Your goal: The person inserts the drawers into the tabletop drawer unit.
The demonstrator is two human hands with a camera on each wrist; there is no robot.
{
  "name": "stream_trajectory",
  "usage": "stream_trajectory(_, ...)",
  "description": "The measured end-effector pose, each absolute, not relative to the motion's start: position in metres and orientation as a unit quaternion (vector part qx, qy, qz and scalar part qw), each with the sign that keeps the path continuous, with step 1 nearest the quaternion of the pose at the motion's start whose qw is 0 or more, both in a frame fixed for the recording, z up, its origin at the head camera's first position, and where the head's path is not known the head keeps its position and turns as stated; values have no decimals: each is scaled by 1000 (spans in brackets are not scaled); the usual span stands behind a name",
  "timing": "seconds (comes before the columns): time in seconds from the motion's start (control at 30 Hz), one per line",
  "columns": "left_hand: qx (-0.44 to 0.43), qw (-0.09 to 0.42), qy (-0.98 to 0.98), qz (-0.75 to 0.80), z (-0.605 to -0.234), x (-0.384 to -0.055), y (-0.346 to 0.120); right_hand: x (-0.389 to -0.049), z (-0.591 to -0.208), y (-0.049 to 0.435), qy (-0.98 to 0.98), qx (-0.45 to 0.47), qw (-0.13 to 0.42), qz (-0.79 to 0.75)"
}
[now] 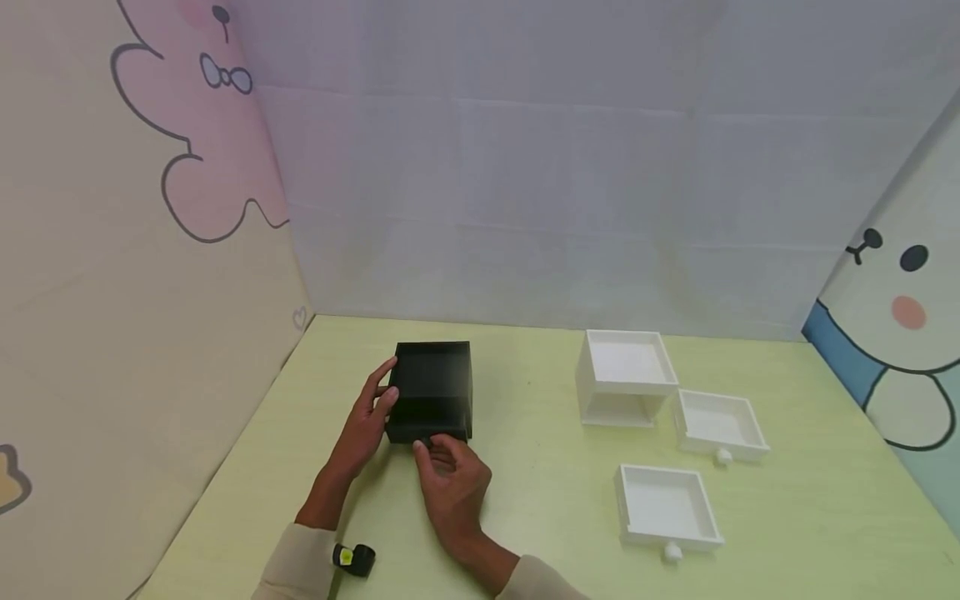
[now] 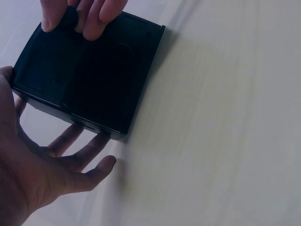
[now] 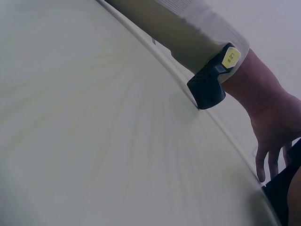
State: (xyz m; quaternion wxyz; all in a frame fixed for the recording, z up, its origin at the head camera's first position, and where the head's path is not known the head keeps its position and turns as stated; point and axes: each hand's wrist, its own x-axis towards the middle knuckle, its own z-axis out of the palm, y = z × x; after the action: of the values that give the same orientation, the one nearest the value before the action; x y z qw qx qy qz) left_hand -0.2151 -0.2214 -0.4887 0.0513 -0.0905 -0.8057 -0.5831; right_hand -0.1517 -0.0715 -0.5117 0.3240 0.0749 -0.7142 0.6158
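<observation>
A small black drawer cabinet (image 1: 432,379) stands at the left of the table, its front towards me. Against the cabinet's left side rests my left hand (image 1: 363,429), its fingers spread along that wall; the left wrist view shows the same hand (image 2: 47,174) with its outermost finger off the box. My right hand (image 1: 454,483) is at the front and pinches a round black knob (image 2: 69,18) between thumb and fingers. In the right wrist view only a dark corner of the cabinet (image 3: 281,188) appears, beside the left hand (image 3: 275,122).
To the right stands a white cabinet shell (image 1: 630,360) with an opening at its front. Beside it lies a white drawer (image 1: 720,419) with a round knob, and nearer me another white drawer (image 1: 667,504). A cloth backdrop (image 1: 480,208) rises behind the pale table (image 1: 540,500).
</observation>
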Motion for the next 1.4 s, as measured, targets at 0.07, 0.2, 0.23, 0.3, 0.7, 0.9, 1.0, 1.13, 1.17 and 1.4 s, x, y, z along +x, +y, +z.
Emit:
stream_trajectory(0.07,-93,51,-807,-581,-490,-216,-222,-152,-512,-71,-715,74,328,613)
stream_trajectory(0.2,-92,47,-807,-581,-491,-218,-222,-154,-511,-71,-713,68,327,616)
stream_trajectory(0.23,-91,47,-808,-581,-491,-218,-222,-154,-510,-71,-712,69,327,617)
stream_trajectory(0.3,-90,44,-808,-581,-492,-218,-222,-155,-509,-70,-708,69,324,623)
stream_trajectory(0.7,-103,42,-798,-593,-489,-218,-221,-159,-511,-72,-707,75,339,616)
stream_trajectory(0.9,-103,32,-791,-602,-475,-210,-220,-160,-511,-74,-709,69,337,616)
stream_trajectory(1.0,-103,33,-793,-599,-466,-205,-218,-159,-510,-75,-711,63,326,620)
stream_trajectory(1.13,-97,32,-796,-596,-460,-202,-215,-162,-511,-74,-713,58,322,621)
stream_trajectory(1.17,-97,32,-796,-596,-460,-201,-215,-163,-511,-74,-713,58,324,620)
stream_trajectory(1.4,-105,31,-790,-604,-466,-206,-216,-166,-511,-74,-707,69,345,614)
